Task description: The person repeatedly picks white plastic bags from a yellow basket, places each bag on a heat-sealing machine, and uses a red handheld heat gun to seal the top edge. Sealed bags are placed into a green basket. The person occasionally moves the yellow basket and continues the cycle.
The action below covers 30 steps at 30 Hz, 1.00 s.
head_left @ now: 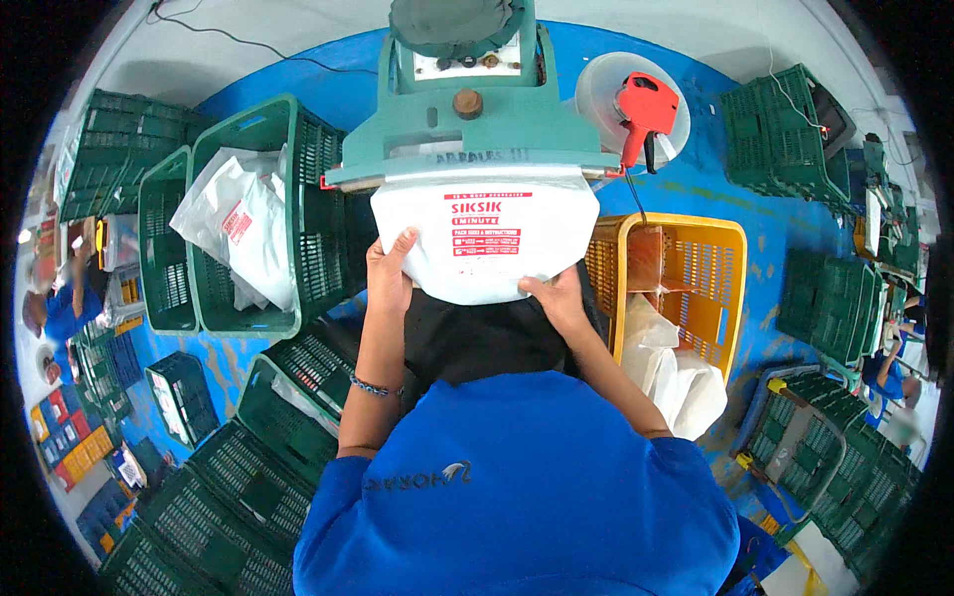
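Note:
A filled white plastic bag [417, 214] with red print lies across my lap, its far edge at the jaw of a green bag-sealing machine [477, 139]. My left hand [391, 273] grips the bag's left side, thumb on top. At the lower right edge, my right hand [558, 300] pinches the bag the same way. The fingers of both hands are partly hidden under the bag. Whether the bag's far edge lies between the sealing bars cannot be made out.
To the left, a green crate [296, 199] holds more white printed bags [248, 214]. A yellow crate [733, 288] with pale sacks [671, 372] stands at right. A red labelling gun [648, 109] rests on a round translucent lid [601, 84]. Stacked green crates [795, 139] and co-workers are farther off.

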Motion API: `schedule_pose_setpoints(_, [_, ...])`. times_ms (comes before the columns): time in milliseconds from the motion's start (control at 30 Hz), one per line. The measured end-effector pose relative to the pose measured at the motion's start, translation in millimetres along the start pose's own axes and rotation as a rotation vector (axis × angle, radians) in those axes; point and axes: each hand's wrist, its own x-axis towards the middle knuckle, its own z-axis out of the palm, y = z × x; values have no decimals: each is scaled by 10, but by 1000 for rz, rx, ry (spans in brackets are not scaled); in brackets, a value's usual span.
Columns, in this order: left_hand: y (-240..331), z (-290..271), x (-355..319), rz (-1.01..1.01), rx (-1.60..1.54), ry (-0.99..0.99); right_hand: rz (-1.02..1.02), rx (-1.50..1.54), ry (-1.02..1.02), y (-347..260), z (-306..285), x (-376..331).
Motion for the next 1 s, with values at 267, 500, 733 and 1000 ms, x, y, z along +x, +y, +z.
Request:
schedule_pose_setpoints(267, [-259,-224,-317,135,608,-298,-13,65,-156,115,74,82])
schedule_pose_setpoints(500, [-460,29,-401,269,721,-178,-60,59,-132,112,111,101])
schedule_pose_setpoints(733, [-448,26,-407,212,848,-70,-51,14,-150,108,83,112])
schedule_pose_setpoints(1000, [-540,-37,-320,274,804,-119,13,90,-164,144,63,128])
